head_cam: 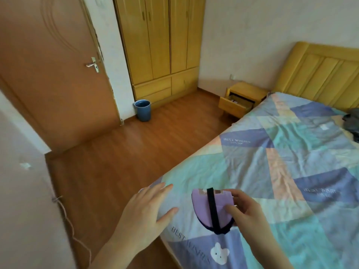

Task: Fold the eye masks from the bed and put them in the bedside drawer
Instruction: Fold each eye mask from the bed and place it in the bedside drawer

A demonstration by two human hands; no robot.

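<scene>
A purple eye mask (204,205), folded in half with its black strap across it, is held above the near corner of the bed (291,171). My right hand (245,208) grips its right side with thumb and fingers. To the left of the mask, over the bed's edge, my left hand (147,208) is spread out, holding nothing. The bedside drawer (236,104) stands pulled out of the yellow nightstand (247,92) at the far side, beside the headboard. A dark bundle of cloth (351,123) lies on the bed at the right edge.
Wooden floor runs between the bed and a yellow wardrobe (161,45). A blue bin (142,109) stands by the wardrobe. A brown door (54,74) is at the left, and a thin cord (68,216) hangs along the near left wall.
</scene>
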